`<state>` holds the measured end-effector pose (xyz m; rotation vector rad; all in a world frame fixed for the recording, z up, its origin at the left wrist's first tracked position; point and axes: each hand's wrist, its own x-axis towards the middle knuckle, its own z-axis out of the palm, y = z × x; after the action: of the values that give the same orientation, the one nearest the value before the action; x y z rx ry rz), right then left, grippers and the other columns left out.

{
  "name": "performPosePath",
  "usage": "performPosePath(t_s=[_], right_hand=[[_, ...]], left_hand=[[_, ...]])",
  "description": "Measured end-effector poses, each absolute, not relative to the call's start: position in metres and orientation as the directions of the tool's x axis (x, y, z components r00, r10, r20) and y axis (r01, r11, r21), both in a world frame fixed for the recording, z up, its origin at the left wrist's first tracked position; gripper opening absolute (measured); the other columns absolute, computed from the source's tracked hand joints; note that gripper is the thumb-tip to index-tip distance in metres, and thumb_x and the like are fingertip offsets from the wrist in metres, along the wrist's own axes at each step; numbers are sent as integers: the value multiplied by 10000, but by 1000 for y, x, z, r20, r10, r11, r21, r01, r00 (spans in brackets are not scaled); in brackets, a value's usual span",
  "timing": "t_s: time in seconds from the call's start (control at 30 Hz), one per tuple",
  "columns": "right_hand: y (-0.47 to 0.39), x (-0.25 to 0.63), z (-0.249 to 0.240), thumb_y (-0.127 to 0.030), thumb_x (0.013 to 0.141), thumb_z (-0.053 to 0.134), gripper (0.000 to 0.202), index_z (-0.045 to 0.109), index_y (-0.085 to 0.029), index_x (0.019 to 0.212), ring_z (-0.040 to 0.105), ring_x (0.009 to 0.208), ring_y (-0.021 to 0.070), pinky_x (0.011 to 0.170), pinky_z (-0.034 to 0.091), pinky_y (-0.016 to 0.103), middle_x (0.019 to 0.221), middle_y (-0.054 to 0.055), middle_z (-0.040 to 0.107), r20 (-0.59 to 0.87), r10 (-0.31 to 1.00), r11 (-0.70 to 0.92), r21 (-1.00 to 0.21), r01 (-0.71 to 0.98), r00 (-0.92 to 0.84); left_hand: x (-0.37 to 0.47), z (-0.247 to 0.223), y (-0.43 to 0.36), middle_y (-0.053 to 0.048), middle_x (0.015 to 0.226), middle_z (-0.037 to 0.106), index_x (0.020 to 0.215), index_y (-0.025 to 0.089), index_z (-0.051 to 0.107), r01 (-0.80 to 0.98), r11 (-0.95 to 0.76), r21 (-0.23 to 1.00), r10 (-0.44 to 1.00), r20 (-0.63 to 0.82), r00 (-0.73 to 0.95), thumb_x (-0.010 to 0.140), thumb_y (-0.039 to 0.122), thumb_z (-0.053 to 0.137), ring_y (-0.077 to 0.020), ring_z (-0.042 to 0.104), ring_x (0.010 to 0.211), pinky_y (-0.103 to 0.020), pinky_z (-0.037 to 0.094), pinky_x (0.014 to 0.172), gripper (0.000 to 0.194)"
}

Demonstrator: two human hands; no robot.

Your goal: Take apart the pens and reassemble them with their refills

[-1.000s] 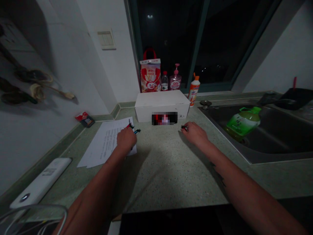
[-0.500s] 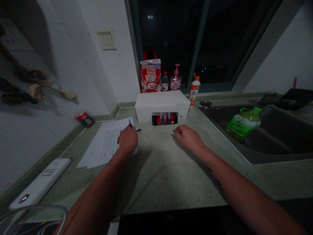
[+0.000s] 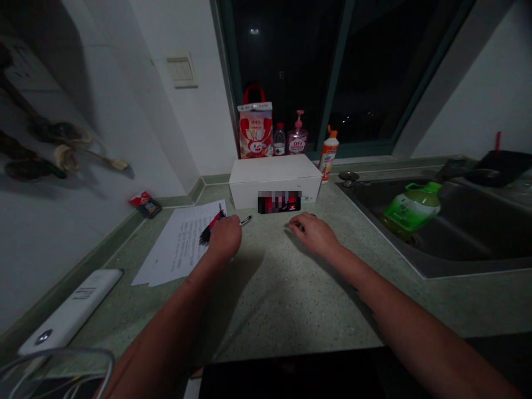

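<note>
My left hand (image 3: 225,237) is closed around a pen (image 3: 246,220), whose end sticks out to the right past my fingers. Just left of that hand, a bundle of dark pens with some red (image 3: 210,228) lies on the printed sheets of paper (image 3: 174,244). My right hand (image 3: 316,233) hovers low over the counter, its fingers loosely bent and slightly apart, with nothing visible in them. Beyond both hands, a phone (image 3: 279,203) with a partly blurred screen leans against a white box (image 3: 274,176).
A bag (image 3: 255,130), a pump bottle (image 3: 297,136) and an orange-capped bottle (image 3: 328,155) stand behind the box. At right is a sink (image 3: 469,238) holding a green jug (image 3: 411,208). A white device (image 3: 75,310) and a small red-and-black packet (image 3: 145,204) lie at left.
My left hand has moved right, off the pen bundle, with a pen in its fingers. My right hand has shifted slightly left, toward it.
</note>
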<state>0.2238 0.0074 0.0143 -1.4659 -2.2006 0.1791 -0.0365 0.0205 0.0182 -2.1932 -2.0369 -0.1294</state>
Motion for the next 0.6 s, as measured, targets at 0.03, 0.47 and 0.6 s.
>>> performPosePath(t_s=[0.03, 0.47, 0.6], right_hand=[[6, 222, 14, -308, 968, 530, 242, 662, -192, 1135, 617, 1059, 245, 897, 468, 373, 1140, 104, 675, 336, 871, 472, -369, 801, -359], [12, 226, 6, -286, 989, 505, 246, 689, -230, 1142, 646, 1040, 225, 871, 457, 319, 1132, 76, 719, 235, 825, 563, -420, 712, -514], [16, 229, 7, -291, 991, 495, 252, 729, -238, 1066, 655, 933, 208, 813, 451, 304, 1005, 52, 741, 225, 830, 554, -448, 702, -511]], left_hand=[[-30, 18, 18, -167, 1011, 698, 1075, 114, 659, 990, -138, 20, 974, 186, 132, 968, 233, 410, -302, 645, 960, -398, 471, 852, 296], [0, -1, 3, -55, 985, 718, 1009, 205, 716, 726, -430, 536, 897, 348, 274, 886, 243, 636, -206, 633, 957, -319, 470, 865, 151], [-3, 2, 4, -30, 846, 736, 973, 202, 729, 637, -351, 686, 936, 248, 248, 909, 288, 581, -183, 650, 810, -301, 474, 780, 183]])
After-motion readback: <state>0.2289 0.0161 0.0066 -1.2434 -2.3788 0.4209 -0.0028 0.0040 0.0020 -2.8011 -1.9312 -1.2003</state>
